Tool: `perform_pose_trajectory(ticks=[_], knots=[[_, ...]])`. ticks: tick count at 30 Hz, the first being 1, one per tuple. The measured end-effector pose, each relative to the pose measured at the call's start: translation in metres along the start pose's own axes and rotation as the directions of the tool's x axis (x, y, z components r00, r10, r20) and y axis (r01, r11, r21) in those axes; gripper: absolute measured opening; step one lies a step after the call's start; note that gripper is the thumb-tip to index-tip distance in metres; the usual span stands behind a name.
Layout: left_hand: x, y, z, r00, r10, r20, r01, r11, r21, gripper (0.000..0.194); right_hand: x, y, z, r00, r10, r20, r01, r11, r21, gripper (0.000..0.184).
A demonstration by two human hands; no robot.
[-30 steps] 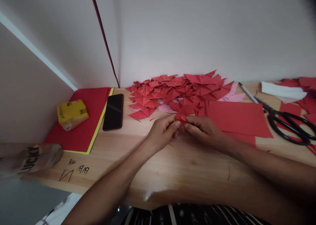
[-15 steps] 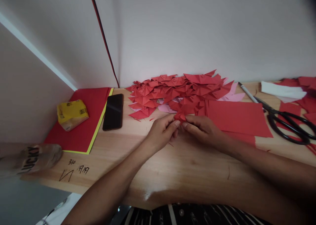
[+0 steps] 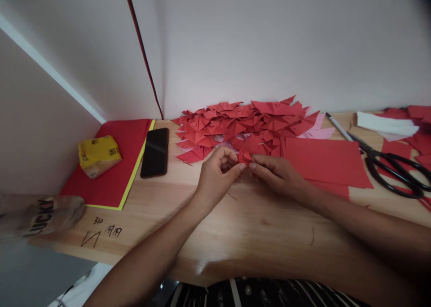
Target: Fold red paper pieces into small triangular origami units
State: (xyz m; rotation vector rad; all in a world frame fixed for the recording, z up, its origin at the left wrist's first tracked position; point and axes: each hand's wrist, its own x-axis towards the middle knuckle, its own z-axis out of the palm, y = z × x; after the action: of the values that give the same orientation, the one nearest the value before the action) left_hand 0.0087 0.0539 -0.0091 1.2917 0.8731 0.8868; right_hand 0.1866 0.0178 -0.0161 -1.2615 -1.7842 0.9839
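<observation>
Between my two hands is a small folded piece of red paper [image 3: 244,158], held just above the wooden table [image 3: 256,235]. My left hand [image 3: 220,170] pinches its left side between thumb and forefinger, the other fingers curled. On its right side my right hand [image 3: 274,172] pinches it with thumb and forefinger. Right behind the hands lies a heap of folded red paper pieces [image 3: 235,120], with some pink paper [image 3: 316,129] showing underneath. Beside my right hand is a stack of flat red paper sheets [image 3: 326,161].
Black-handled scissors [image 3: 393,170] and a pen [image 3: 340,127] lie at the right, near a white folded strip [image 3: 387,124] and more red paper. Leftward are a phone [image 3: 154,153], red sheets [image 3: 111,188] under a yellow packet [image 3: 99,156], and a clear bottle [image 3: 63,212]. A wall stands behind.
The left hand's grip has shifted: its fingers have lifted and curled differently around the folded red paper, which has tilted slightly. My right hand stays in nearly the same place.
</observation>
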Motion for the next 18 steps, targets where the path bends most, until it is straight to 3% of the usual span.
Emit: perform_pose_trajectory(ticks=[7, 18], knots=[[-0.0001, 0.0021, 0.0001, 1.000, 0.016, -0.009, -0.017, 0.999, -0.051, 0.021, -0.0007, -0.0012, -0.0018, 0.998, 0.055, 0.022, -0.054, 0.998, -0.013, 0.032], [0.0015, 0.0000, -0.0033, 0.995, 0.088, 0.038, -0.090, 0.995, 0.047, 0.019, 0.0011, -0.0061, -0.0036, 0.998, 0.048, 0.043, -0.049, 0.999, 0.018, 0.029]])
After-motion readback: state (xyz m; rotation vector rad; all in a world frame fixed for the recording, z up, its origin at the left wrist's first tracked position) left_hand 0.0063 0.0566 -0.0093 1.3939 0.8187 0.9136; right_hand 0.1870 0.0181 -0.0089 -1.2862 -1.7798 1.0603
